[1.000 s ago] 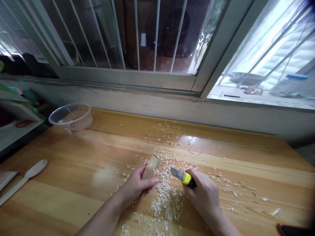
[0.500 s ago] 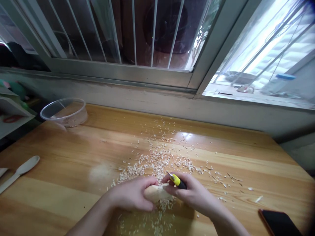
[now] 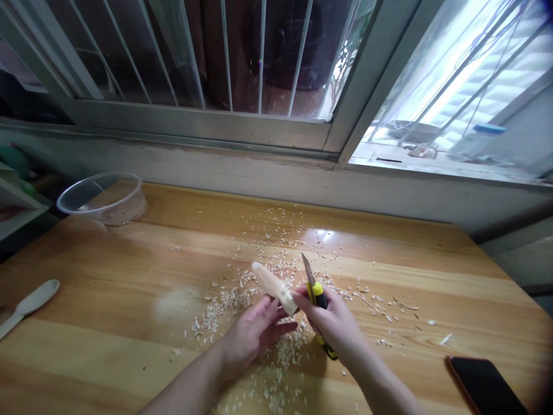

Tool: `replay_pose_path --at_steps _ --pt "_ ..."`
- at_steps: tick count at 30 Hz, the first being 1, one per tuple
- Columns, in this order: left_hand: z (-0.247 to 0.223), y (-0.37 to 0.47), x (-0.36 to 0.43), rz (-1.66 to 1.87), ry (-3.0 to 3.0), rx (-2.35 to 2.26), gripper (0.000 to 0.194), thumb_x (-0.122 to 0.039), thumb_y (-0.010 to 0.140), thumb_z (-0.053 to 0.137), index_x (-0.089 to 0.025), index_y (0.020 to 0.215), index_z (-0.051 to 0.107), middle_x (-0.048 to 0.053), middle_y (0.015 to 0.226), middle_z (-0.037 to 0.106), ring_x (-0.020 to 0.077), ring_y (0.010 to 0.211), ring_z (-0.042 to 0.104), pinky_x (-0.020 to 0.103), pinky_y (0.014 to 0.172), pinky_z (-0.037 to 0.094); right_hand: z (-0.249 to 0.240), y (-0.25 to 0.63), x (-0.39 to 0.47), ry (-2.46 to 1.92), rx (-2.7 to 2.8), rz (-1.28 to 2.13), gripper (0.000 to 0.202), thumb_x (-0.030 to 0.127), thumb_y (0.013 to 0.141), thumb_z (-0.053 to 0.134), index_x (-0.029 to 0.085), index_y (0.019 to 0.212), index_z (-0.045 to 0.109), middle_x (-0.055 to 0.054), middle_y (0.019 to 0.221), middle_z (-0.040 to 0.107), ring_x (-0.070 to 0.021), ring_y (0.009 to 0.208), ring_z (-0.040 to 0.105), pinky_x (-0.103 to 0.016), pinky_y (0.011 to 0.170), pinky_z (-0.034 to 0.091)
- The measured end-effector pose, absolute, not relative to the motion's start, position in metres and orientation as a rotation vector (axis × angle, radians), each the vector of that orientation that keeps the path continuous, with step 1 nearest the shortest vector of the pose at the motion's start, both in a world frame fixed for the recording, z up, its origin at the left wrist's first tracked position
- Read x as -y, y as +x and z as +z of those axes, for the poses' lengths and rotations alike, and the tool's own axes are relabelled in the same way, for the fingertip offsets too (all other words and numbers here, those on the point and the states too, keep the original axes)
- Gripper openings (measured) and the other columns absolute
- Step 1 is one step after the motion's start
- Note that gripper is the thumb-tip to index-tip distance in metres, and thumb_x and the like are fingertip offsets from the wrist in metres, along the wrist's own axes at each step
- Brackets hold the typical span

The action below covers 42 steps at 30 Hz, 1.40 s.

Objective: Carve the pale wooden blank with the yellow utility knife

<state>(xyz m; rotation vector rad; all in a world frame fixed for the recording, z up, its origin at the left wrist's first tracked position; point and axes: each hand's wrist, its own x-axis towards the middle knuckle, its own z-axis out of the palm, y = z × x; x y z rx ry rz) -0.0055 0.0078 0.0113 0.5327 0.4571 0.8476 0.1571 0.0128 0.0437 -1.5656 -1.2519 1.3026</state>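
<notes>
A pale carved piece of wood (image 3: 270, 281), with a long rounded blade-like part and a narrower blocky end, is tilted above the table. My left hand (image 3: 253, 334) supports it from below near the blocky end, its fingertips against the wood and its lower fingers partly spread. In my right hand (image 3: 330, 314) is a yellow and black utility knife (image 3: 318, 294), its blade pointing up and away from the wood. The right thumb and fingertips also touch the blocky end. Wood shavings (image 3: 233, 297) lie under and around both hands.
A clear plastic tub (image 3: 125, 210) stands at the table's back left. A pale wooden spoon (image 3: 37, 300) lies at the left edge, and a dark phone (image 3: 486, 386) at the front right. Behind the wooden table (image 3: 129, 276) is a barred window (image 3: 216, 124).
The wood has been turned so its long part points up and left, out of my left palm. My left grip has loosened to the fingertips. The knife blade has swung upright.
</notes>
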Motion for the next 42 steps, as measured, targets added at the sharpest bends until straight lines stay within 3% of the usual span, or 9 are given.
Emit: replay_pose_path --at_steps 3,12,16,21,23,28,34,39,42 --pt "0.011 0.002 -0.001 0.878 0.452 -0.509 0.031 -0.036 0.085 0.059 -0.014 0.107 0.065 0.012 0.113 0.065 0.0252 0.111 0.055 0.038 0.096 0.044 0.041 0.154 -0.007 -1.536 1.481 1.243 0.026 0.046 0.075 0.060 0.019 0.077 0.060 -0.002 0.074 0.063 -0.0181 0.072 0.058 -0.027 0.067 0.044" --pt "0.010 -0.004 -0.011 0.885 0.582 -0.838 0.033 -0.042 0.073 0.069 -0.012 0.086 0.061 0.005 0.080 0.065 0.0177 0.072 0.063 0.027 0.059 0.054 0.049 0.161 -0.006 -1.672 2.058 0.890 0.014 0.031 0.080 0.053 0.023 0.082 0.065 0.001 0.067 0.065 -0.0145 0.059 0.056 -0.023 0.055 0.037" --pt "0.005 -0.005 -0.012 0.877 0.633 -0.846 0.036 -0.049 0.076 0.063 -0.014 0.082 0.057 0.001 0.073 0.060 0.0129 0.062 0.058 0.023 0.049 0.052 0.043 0.165 -0.011 -1.712 1.924 0.677 0.024 0.040 0.084 0.049 0.022 0.074 0.060 -0.001 0.063 0.063 -0.0145 0.056 0.054 -0.024 0.052 0.036" --pt "0.011 -0.006 -0.008 0.738 0.731 -0.815 0.041 -0.055 0.078 0.058 -0.014 0.080 0.053 -0.003 0.056 0.055 0.0073 0.041 0.049 0.016 0.034 0.040 0.037 0.167 -0.014 -1.728 1.758 0.620 0.042 0.045 0.083 0.050 0.023 0.118 0.050 -0.003 0.081 0.069 -0.0177 0.065 0.060 -0.027 0.059 0.043" --pt "0.014 -0.006 -0.007 0.676 0.764 -0.797 0.043 -0.057 0.078 0.057 -0.014 0.079 0.052 -0.002 0.057 0.056 0.0054 0.038 0.048 0.014 0.033 0.036 0.037 0.167 -0.013 -1.739 1.742 0.647 0.045 0.044 0.083 0.050 0.024 0.123 0.046 -0.001 0.079 0.069 -0.0180 0.065 0.061 -0.027 0.058 0.043" --pt "0.020 -0.009 -0.006 0.474 0.860 -0.656 0.039 -0.048 0.076 0.064 -0.016 0.093 0.050 -0.001 0.072 0.057 0.0051 0.043 0.052 0.015 0.038 0.038 0.036 0.166 -0.013 -1.687 1.704 0.676 0.030 0.044 0.084 0.051 0.024 0.105 0.057 -0.002 0.079 0.068 -0.0166 0.065 0.062 -0.026 0.058 0.045" --pt "0.020 -0.011 -0.005 0.572 0.959 -0.705 0.051 -0.029 0.068 0.074 -0.018 0.107 0.044 -0.007 0.069 0.048 0.0025 0.044 0.043 0.014 0.037 0.035 0.033 0.168 -0.013 -1.728 1.827 0.452 0.033 0.040 0.082 0.051 0.024 0.111 0.053 -0.001 0.078 0.068 -0.0169 0.061 0.062 -0.026 0.055 0.042" --pt "0.016 -0.016 -0.009 0.699 0.892 -0.753 0.046 -0.031 0.073 0.070 -0.021 0.105 0.038 -0.006 0.079 0.047 0.0016 0.040 0.048 0.016 0.038 0.043 0.027 0.175 -0.009 -1.722 2.203 0.134 0.006 0.029 0.072 0.053 0.023 0.074 0.051 0.001 0.062 0.060 -0.0151 0.052 0.053 -0.024 0.050 0.029" --pt "0.012 -0.019 -0.011 0.741 0.921 -0.753 0.043 -0.032 0.076 0.068 -0.022 0.103 0.037 -0.005 0.083 0.048 0.0029 0.044 0.051 0.018 0.040 0.047 0.024 0.174 -0.007 -1.682 2.343 0.117 0.005 0.024 0.067 0.054 0.023 0.068 0.049 0.001 0.061 0.059 -0.0143 0.053 0.052 -0.024 0.051 0.028"
